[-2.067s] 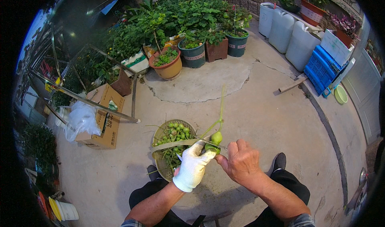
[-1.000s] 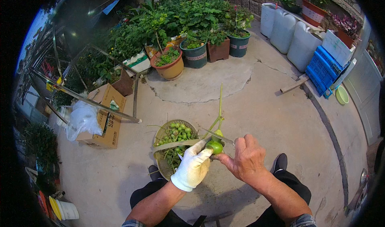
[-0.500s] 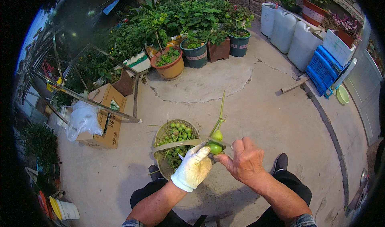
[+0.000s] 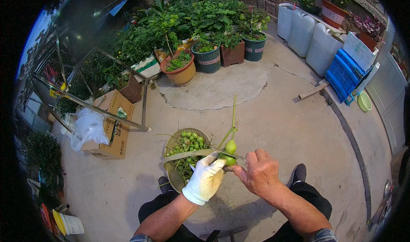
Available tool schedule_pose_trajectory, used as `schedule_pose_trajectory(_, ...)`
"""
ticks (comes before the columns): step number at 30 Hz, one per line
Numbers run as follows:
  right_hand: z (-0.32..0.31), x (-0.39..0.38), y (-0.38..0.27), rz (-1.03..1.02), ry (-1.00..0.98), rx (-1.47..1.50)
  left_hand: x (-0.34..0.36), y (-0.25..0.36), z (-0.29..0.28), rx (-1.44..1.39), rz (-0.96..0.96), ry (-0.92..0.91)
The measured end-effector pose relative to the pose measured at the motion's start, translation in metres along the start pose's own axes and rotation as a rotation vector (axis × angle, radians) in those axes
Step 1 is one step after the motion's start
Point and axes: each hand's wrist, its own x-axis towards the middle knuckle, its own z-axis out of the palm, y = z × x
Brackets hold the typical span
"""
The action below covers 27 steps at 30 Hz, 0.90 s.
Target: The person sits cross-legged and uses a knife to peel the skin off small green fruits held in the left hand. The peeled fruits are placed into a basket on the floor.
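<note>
A small green two-bulbed gourd (image 4: pixel 230 146) with a long stalk (image 4: pixel 234 118) is held over the concrete ground. My left hand (image 4: pixel 205 178), in a white knitted glove, grips its lower bulb from the left. My right hand (image 4: pixel 261 172) is bare and closed on a thin-bladed knife (image 4: pixel 236 156), its handle mostly hidden in the fist. The blade lies across the gourd between the two bulbs, and my right thumb presses near the lower bulb. Behind the gloved hand stands a round basket (image 4: pixel 171 176) with a flat arched handle, holding several small green gourds (image 4: pixel 193 140) and stalks.
My shoes (image 4: pixel 300 173) flank the work. A cardboard box (image 4: pixel 104 146) with a plastic bag and a metal frame (image 4: pixel 145 101) stand left. Potted plants (image 4: pixel 179 69) line the back. White plastic jugs (image 4: pixel 324 45), a blue crate (image 4: pixel 344 75) and a green bowl (image 4: pixel 364 101) are at right.
The gourd and its stalk have shifted slightly left and down, and the stalk stands more upright. The knife still crosses the gourd; my right hand has moved a little.
</note>
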Motion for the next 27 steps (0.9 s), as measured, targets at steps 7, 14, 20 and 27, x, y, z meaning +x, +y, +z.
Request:
schedule_pose_trajectory(7, 0.0012, 0.0013, 0.002, -0.05, 0.023, -0.049, 0.0003, -0.0019, -0.0003, 0.03, 0.008, 0.036)
schedule_pose_trajectory(14, 0.003, 0.0002, 0.0011, -0.063, 0.036, -0.041, -0.002, 0.0027, -0.0013, -0.082, -0.024, -0.043)
schedule_pose_trajectory(20, 0.0033, 0.0001, -0.0003, 0.048, 0.039, -0.025, 0.0014, 0.0, 0.0032, -0.033, -0.011, 0.007)
schedule_pose_trajectory(27, 0.0032, 0.0016, -0.0012, -0.005, 0.015, -0.057, 0.0006, -0.0004, 0.0005, -0.009, -0.023, 0.015)
